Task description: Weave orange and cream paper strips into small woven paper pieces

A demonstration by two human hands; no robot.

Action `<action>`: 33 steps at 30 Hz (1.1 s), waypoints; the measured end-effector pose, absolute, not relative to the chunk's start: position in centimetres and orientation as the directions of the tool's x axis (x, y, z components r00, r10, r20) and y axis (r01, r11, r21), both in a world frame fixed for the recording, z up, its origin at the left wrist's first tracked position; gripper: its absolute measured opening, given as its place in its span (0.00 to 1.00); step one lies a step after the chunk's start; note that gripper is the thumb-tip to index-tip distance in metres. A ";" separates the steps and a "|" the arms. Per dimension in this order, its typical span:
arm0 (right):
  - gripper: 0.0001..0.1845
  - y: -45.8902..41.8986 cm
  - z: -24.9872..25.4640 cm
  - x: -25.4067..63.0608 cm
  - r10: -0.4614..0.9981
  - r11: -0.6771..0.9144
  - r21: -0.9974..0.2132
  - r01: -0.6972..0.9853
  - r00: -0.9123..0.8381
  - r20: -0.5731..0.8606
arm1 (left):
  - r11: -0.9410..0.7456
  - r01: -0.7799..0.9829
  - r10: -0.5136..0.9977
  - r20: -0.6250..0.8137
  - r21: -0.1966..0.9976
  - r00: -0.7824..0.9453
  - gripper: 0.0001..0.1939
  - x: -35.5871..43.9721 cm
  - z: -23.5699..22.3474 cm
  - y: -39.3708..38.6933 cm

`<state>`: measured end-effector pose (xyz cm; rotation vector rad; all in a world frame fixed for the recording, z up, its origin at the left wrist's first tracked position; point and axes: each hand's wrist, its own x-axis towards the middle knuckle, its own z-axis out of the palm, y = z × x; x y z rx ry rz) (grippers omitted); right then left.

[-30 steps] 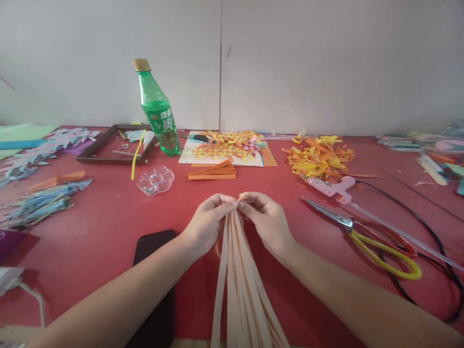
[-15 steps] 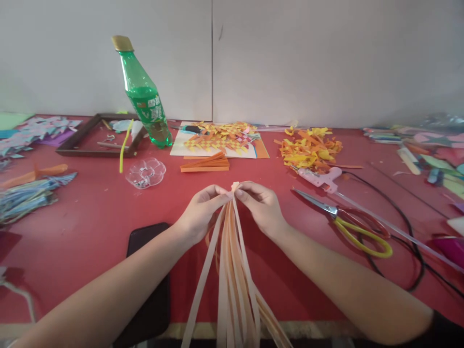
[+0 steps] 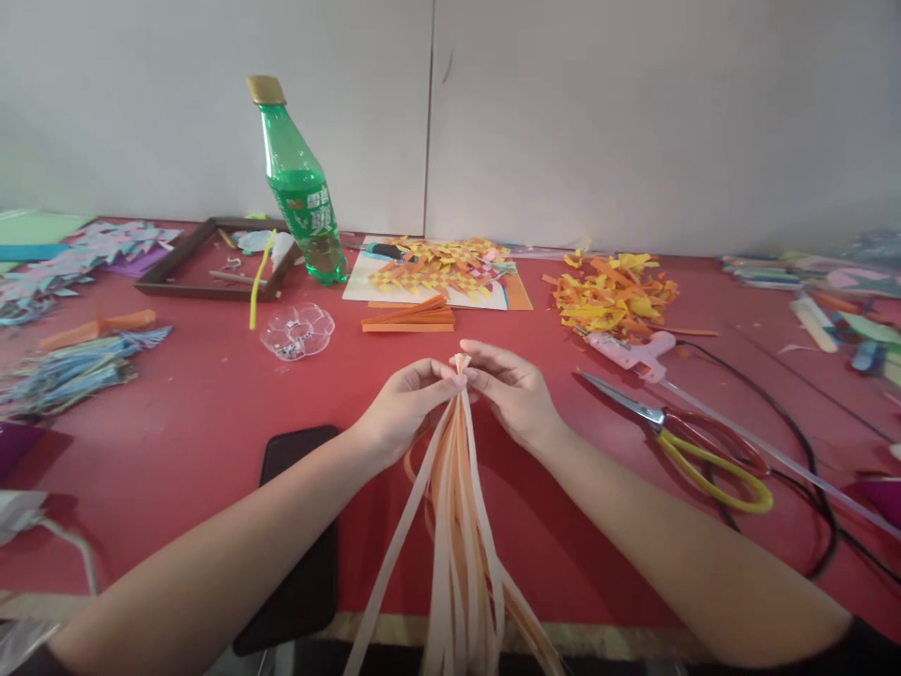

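Left hand (image 3: 394,413) pinching gathered top of peach strips (image 3: 454,469) above red table (image 3: 211,404); right hand (image 3: 517,399) touching same end, closure unclear. Strips likely behaving light, limp, crease-prone; gathered end offering surest hold.

Straight beyond the fingers (image 3: 445,387) I see orange strips (image 3: 415,321), then a white card (image 3: 357,284) bearing a checkered yellow piece (image 3: 426,280). Left of the fingers and farther off, I have a green bottle (image 3: 306,197) beside a dark frame (image 3: 197,289), a clear dish (image 3: 319,325) nearer. Right of them: scissors (image 3: 662,419), a pink glue gun (image 3: 637,355) — and, past that, a heap of yellow-orange scraps (image 3: 619,296).
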<state>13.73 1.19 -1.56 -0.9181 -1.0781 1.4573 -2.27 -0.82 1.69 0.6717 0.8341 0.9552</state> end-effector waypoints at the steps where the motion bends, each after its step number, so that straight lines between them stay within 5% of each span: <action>1: 0.18 1.2 -1.6 13.7 0.990 -0.041 -0.958 -0.283 -0.144 0.000 | 0.421 -0.432 0.898 -0.300 0.798 0.320 0.15 -2.2 1.7 -0.8; 20: 0.08 1.0 -1.6 13.6 0.996 0.002 -0.960 -0.281 -0.089 0.028 | 0.351 -0.378 0.931 -0.276 0.857 0.239 0.14 -2.2 1.5 -0.6; 33: 0.10 1.0 -1.3 13.4 0.998 0.008 -0.957 -0.290 -0.061 0.027 | 0.413 -0.370 0.902 -0.317 0.832 0.294 0.14 -2.3 1.2 -0.5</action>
